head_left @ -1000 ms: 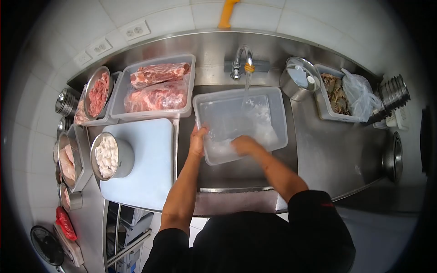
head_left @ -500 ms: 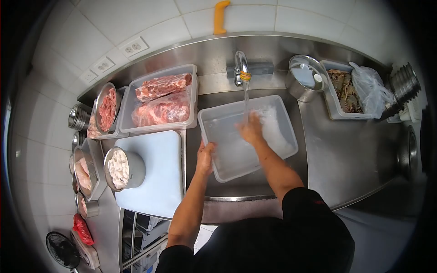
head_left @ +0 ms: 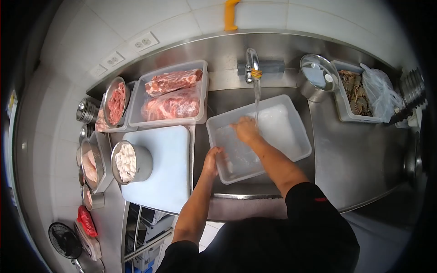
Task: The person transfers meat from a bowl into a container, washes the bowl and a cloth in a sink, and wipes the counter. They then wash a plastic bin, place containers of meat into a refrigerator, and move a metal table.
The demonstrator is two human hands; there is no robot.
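A translucent plastic container sits tilted in the steel sink, with a thin layer of water inside. My left hand grips its left wall, thumb over the rim. Inside the container, my right hand reaches over the bottom with fingers stretched to the left, seeming to hold nothing. Just to its right, water runs from the chrome faucet into the container.
Left of the sink, a tub holds large meat cuts. A metal pot of white pieces stands on a pale cutting board. On the right are a steel pot and a tub of shrimp-like shellfish with a plastic bag.
My right hand has moved left and slightly toward me inside the container, out from under the stream. My left hand keeps its grip on the wall. The whole view has shifted slightly.
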